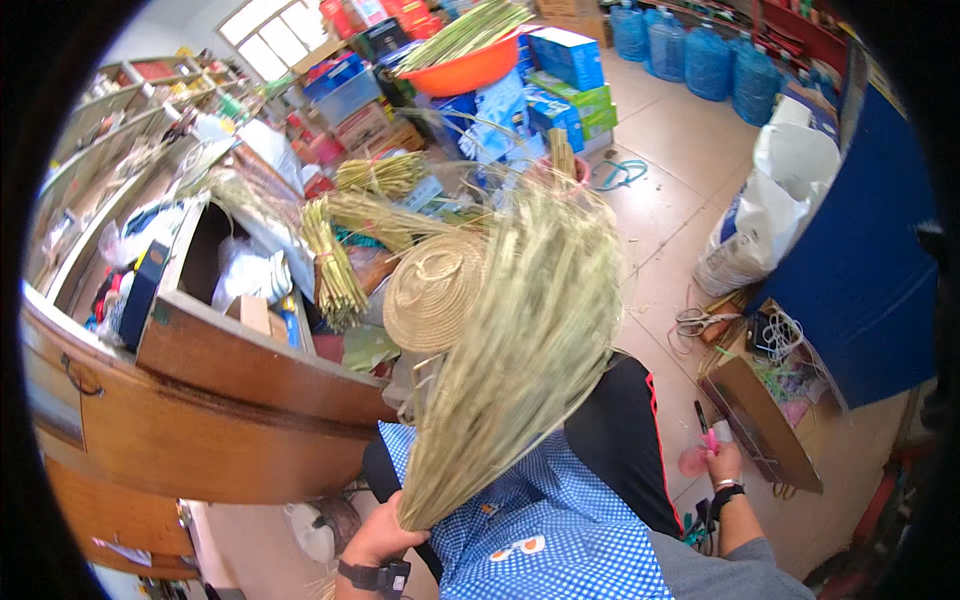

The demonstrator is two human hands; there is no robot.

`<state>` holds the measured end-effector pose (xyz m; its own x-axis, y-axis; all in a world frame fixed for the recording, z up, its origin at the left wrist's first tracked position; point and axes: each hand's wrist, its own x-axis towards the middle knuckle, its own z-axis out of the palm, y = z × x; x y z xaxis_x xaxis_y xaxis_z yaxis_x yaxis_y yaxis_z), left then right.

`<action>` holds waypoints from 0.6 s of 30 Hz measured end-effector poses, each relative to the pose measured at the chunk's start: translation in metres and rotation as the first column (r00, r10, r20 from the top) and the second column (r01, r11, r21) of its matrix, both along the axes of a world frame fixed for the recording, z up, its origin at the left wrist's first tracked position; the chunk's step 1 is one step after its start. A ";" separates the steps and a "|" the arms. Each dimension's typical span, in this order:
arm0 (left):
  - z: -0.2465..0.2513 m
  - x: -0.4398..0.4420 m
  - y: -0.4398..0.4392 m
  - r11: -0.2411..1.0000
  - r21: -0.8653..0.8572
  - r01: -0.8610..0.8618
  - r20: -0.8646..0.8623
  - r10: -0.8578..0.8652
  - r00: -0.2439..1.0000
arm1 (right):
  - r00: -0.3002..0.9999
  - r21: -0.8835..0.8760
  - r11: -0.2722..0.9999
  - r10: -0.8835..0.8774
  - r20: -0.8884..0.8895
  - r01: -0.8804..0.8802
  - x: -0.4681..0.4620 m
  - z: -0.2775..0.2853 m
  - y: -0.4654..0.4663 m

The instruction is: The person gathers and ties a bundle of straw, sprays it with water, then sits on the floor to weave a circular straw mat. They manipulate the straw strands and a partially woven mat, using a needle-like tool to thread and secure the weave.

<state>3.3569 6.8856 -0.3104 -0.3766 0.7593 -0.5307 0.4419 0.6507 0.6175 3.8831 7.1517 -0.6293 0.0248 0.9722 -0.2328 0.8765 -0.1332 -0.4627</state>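
My left hand (pixel 382 529) grips the narrow lower end of a large bundle of dry straw stalks (pixel 525 300). The bundle slants up across my lap and fans out at its far end. Low on the right, beside a cardboard box, my right hand (pixel 724 461) has its fingers around a small bright pink object (pixel 709 440), too small to name. A black stick-like thing (pixel 700 416) and a white cylinder (pixel 722 430) show next to those fingers. Behind the bundle is a woven straw hat (pixel 435 292), partly covered by it. A blue checked apron (pixel 540 495) covers my lap.
A wooden drawer cabinet (pixel 225 405) stands close on the left. Tied straw bundles (pixel 334 270) lie beyond it. An orange basin (pixel 469 71) holds more stalks. Scissors (pixel 697 321) lie near the open cardboard box (pixel 765 427) and a white sack (pixel 772 202) on the right.
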 end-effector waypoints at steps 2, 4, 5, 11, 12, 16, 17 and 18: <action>-0.001 0.007 -0.004 0.996 -0.085 0.004 -0.048 -0.009 0.999 | 0.996 0.028 0.998 0.051 -0.077 -0.049 -0.027 -0.018 0.008; -0.001 0.014 -0.008 0.994 -0.113 -0.005 -0.054 -0.001 0.999 | 0.989 0.013 1.000 -0.006 -0.150 0.008 -0.044 -0.042 0.007; -0.001 0.016 -0.011 0.993 -0.120 -0.012 -0.058 0.005 0.998 | 0.992 -0.023 0.999 -0.046 -0.120 0.044 -0.048 -0.056 0.007; -0.006 0.008 -0.028 0.991 -0.022 -0.130 0.082 0.132 0.988 | 0.970 0.010 0.996 -0.087 -0.229 0.092 -0.044 -0.130 -0.002; -0.009 0.006 -0.031 0.987 0.066 -0.144 0.130 0.134 0.982 | 0.972 -0.009 0.995 -0.095 -0.217 0.095 -0.043 -0.134 -0.001; -0.021 -0.003 -0.041 0.925 -0.097 -0.367 0.502 0.364 0.785 | 0.979 0.056 0.995 0.089 -0.186 -0.080 -0.040 -0.084 0.024; -0.024 -0.005 -0.041 0.930 -0.062 -0.362 0.562 0.332 0.757 | 0.981 0.077 0.983 0.171 -0.088 -0.164 -0.039 -0.052 0.036; -0.027 -0.007 -0.042 0.925 -0.077 -0.373 0.607 0.340 0.718 | 0.951 0.125 0.978 0.193 -0.241 -0.167 -0.038 -0.014 0.047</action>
<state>3.3496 6.8439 -0.3373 -0.2417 0.6649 -0.7067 -0.2876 0.6465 0.7066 3.8447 7.1991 -0.6433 -0.1993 0.9739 -0.1088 0.7360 0.0754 -0.6728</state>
